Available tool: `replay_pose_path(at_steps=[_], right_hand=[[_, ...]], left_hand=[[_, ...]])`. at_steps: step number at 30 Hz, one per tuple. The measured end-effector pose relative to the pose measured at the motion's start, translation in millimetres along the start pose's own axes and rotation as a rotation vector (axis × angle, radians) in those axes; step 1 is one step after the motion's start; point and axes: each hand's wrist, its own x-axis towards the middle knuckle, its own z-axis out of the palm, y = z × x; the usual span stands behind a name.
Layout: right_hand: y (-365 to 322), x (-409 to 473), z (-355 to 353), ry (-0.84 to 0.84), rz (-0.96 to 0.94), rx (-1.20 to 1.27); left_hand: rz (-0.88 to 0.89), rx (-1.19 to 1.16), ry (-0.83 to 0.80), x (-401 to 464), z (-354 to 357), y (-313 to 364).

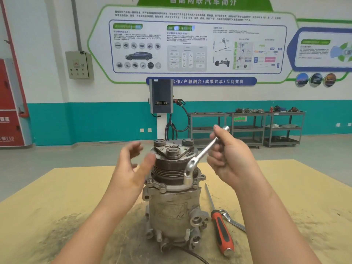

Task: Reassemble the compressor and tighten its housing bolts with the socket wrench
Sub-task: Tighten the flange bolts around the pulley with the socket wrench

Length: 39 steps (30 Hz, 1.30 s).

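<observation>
Two hands at the upright compressor [172,199].
Right hand [229,159] grips the socket wrench [198,159], socket on a two-o'clock housing bolt; left hand [131,164] hovers open.

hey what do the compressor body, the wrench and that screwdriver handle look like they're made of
Compressor: likely cast aluminium, going by its dull grey, rough, grimy surface and moulded lugs.
Wrench, held by the right hand: bright mirror-like shine suggests chrome-plated steel.
Screwdriver: the handle looks like red-orange plastic with black, possibly rubber, grip inserts; the shaft is plain grey metal.
</observation>
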Motion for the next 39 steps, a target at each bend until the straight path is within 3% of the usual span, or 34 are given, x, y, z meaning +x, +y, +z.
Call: replay_pose_path(at_steps=[3,5,11,25,31,39], right_hand=[[2.6,8.5,-9.9,0.164,-0.013,-0.052],[5.8,12.9,-13.0,0.210,-0.009,-0.055],[12.2,22.0,-17.7,0.227,-0.067,-0.079],[17.4,26.3,-22.0,0.241,-0.089,-0.131],[28.4,17.2,-30.5,0.092,0.029,0.090],[33.4,-0.5,-46.7,0.015,-0.162,0.032]], left_hand=[[-0.155,0.025,-0.312,-0.1,0.7,-30.8],[-0.144,-0.050,-0.400,0.1,6.2,-42.5],[-0.095,-0.117,-0.329,0.1,15.0,-53.0],[-0.054,0.084,-0.219,-4.4,19.1,-47.6],[-0.064,0.130,-0.276,-1.7,15.2,-47.9],[-0.071,0.111,-0.247,-2.8,17.0,-54.6]])
